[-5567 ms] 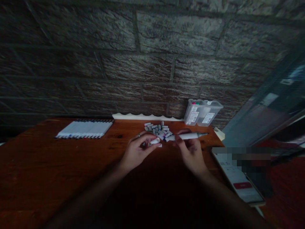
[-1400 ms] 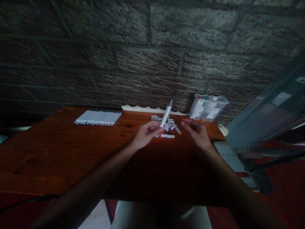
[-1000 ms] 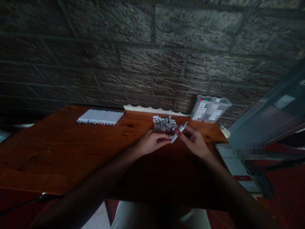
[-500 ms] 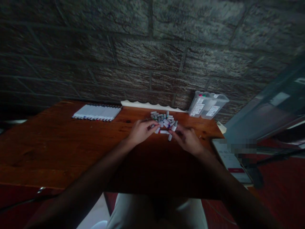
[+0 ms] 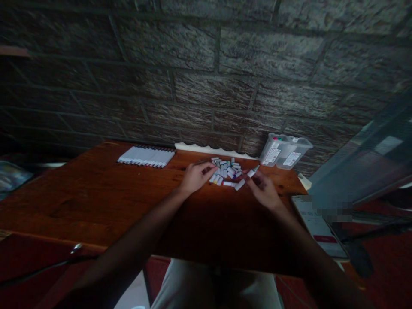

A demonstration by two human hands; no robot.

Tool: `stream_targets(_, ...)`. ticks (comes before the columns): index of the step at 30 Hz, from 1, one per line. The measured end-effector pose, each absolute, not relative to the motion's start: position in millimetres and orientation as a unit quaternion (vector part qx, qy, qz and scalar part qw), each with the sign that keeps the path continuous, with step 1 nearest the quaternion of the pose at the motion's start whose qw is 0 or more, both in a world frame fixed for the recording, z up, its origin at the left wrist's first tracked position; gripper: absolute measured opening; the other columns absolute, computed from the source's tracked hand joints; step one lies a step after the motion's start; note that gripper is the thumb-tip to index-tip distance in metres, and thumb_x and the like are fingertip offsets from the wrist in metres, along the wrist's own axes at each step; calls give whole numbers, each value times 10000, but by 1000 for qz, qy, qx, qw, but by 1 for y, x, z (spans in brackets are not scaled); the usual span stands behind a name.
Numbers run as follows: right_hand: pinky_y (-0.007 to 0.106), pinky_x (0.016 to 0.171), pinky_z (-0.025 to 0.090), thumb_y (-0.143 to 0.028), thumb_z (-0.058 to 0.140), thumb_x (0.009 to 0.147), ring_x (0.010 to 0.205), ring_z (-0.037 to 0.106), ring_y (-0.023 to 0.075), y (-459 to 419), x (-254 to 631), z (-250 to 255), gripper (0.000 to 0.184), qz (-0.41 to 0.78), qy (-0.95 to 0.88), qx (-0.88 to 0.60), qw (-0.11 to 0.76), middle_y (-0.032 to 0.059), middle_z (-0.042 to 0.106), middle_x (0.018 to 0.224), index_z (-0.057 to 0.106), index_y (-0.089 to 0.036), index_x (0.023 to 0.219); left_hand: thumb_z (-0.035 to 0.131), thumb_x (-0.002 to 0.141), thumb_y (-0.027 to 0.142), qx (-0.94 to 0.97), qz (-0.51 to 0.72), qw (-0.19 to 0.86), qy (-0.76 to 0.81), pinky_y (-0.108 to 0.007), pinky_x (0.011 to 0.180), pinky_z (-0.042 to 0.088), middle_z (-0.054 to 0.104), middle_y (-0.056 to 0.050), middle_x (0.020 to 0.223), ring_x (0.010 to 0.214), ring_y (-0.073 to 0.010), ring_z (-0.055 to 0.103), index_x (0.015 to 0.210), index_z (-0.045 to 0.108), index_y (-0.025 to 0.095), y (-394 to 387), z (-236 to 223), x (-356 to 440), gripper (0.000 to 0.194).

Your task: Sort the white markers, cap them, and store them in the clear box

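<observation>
A loose pile of short white marker caps (image 5: 224, 171) with coloured ends lies on the wooden table (image 5: 106, 206). At the pile's left side, my left hand (image 5: 196, 177) has thumb and forefinger brought close together. Whatever sits between those fingertips is too small and dark to make out. My right hand (image 5: 264, 191), to the right of the pile, pinches a short white marker cap (image 5: 252, 172) with a grey end, tilted up and away. Just left of the right fingers, another white cap (image 5: 240, 185) lies at the pile's near edge.
A flat row of white markers (image 5: 146, 156) lies at the back left. Clear plastic cases (image 5: 286, 152) stand at the back right by the stone wall (image 5: 193, 94). A white wavy-edged strip (image 5: 219, 150) runs along the wall. A tablet-like device (image 5: 318, 227) rests at the right edge.
The camera view has shifted, so the table appears lower and further right. My right hand has drawn slightly away from the pile with its cap. My left hand stays at the pile's left.
</observation>
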State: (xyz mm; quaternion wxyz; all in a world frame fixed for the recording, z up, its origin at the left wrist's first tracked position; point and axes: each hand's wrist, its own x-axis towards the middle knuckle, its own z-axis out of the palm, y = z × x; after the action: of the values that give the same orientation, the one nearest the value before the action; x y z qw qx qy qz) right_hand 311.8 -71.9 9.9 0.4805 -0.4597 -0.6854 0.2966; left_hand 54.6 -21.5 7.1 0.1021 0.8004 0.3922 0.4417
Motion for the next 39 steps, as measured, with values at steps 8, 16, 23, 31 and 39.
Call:
stream_targets(8, 303, 700, 502, -445, 713, 777, 752, 628, 187, -76, 307, 13, 271, 289, -667, -472, 498, 39, 698, 819, 691, -184, 847, 562, 917, 353, 806, 442, 105, 378, -241, 689, 467, 741, -36, 883, 749, -142, 656, 913, 718, 191, -20, 10, 52, 225)
stream_targets(16, 280, 631, 500, -455, 738, 745, 704, 614, 164, -79, 298, 18, 289, 357, -634, -449, 518, 38, 697, 817, 689, -191, 851, 651, 854, 396, 848, 370, 199, 325, -212, 568, 429, 738, -24, 782, 581, -107, 597, 998, 737, 179, -38, 10, 70, 275)
stream_targets(23, 251, 496, 456, -495, 761, 702, 583, 564, 135, -79, 298, 24, 364, 421, -598, -438, 522, 12, 672, 720, 690, -189, 886, 619, 885, 312, 878, 305, 256, 266, -223, 629, 449, 756, -18, 860, 673, -130, 640, 1098, 723, 209, -47, 10, 82, 259)
stream_targets(31, 289, 615, 484, -501, 761, 703, 636, 602, 165, -78, 301, 21, 332, 343, -631, -475, 508, 23, 675, 676, 680, -179, 718, 729, 782, 265, 847, 321, 313, 285, -241, 641, 474, 760, -14, 887, 683, -142, 646, 968, 742, 210, -44, -6, 91, 195)
stream_targets(39, 318, 737, 499, -456, 700, 791, 775, 645, 204, -80, 303, 18, 263, 254, -695, -460, 491, 46, 712, 835, 687, -197, 843, 770, 743, 315, 845, 330, 291, 303, -240, 626, 455, 741, -10, 850, 665, -134, 627, 921, 710, 193, -51, -6, 100, 224)
